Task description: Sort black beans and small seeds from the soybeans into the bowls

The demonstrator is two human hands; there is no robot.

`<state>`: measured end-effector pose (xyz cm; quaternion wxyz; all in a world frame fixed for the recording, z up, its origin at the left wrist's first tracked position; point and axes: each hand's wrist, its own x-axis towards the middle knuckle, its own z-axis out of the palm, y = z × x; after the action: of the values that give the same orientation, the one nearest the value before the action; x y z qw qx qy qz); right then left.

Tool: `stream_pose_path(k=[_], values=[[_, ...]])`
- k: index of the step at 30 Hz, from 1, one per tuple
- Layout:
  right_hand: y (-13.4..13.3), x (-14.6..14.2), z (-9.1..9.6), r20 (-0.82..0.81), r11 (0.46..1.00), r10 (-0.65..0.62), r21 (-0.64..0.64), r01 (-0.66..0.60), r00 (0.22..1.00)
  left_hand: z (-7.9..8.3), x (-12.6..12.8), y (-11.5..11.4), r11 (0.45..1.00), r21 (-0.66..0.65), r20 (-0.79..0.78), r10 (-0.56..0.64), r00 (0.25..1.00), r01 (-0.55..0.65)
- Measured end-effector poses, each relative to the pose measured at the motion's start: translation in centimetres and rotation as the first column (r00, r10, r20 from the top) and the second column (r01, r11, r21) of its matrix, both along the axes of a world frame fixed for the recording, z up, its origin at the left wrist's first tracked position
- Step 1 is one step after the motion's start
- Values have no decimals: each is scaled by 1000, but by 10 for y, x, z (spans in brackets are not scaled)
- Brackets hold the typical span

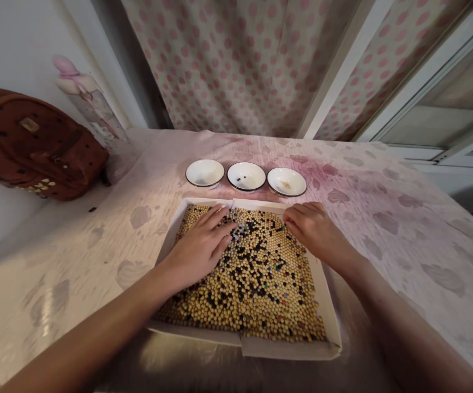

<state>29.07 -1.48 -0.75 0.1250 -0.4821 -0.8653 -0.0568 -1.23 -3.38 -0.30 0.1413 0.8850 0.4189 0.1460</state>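
A shallow white cardboard tray point(242, 345) lies at the near edge of the table, filled with a layer of pale soybeans point(256, 297) mixed with black beans and small coloured beads. My left hand point(199, 248) rests on the beans with its fingers spread, the fingertips among several small bluish beads. My right hand point(312, 229) lies at the tray's far right corner, its fingers together over the beans. Beyond the tray stand three white enamel bowls with dark rims. The left bowl point(204, 173) looks bare, the middle bowl point(246, 176) holds a few dark pieces, and the right bowl point(286, 182) holds a few pale ones.
The table is covered by a stained, leaf-patterned cloth point(408, 229). A brown studded backpack point(35, 143) and a pink-capped bottle point(91, 103) stand at the back left. A polka-dot curtain point(236, 60) hangs behind the table, and a white window frame point(436, 125) is on the right.
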Motion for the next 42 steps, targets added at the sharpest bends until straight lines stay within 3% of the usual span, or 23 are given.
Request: stream_pose_path(k=[6,12,17,21,30,37,42], values=[[0,-2,1,21,1000,-3,-5,3,1000,12,-24,14,982,160,215,69,974,-105],[2,-4,-4,48,999,-11,36,10,999,3,-55,44,921,281,288,186,939,-268],[2,-6,-6,55,998,-5,64,2,998,-6,-55,46,930,249,284,196,939,-269],[5,0,-2,-33,995,0,96,3,999,-8,-51,43,938,233,307,179,935,-256],[51,29,0,-269,945,-176,224,239,947,-21,-51,48,948,235,308,138,941,-216],[72,34,-14,-340,952,-222,129,279,914,-24,-50,48,943,257,304,127,944,-209],[86,41,-14,-303,936,-348,-63,346,887,-26,-50,49,945,252,294,128,947,-206]])
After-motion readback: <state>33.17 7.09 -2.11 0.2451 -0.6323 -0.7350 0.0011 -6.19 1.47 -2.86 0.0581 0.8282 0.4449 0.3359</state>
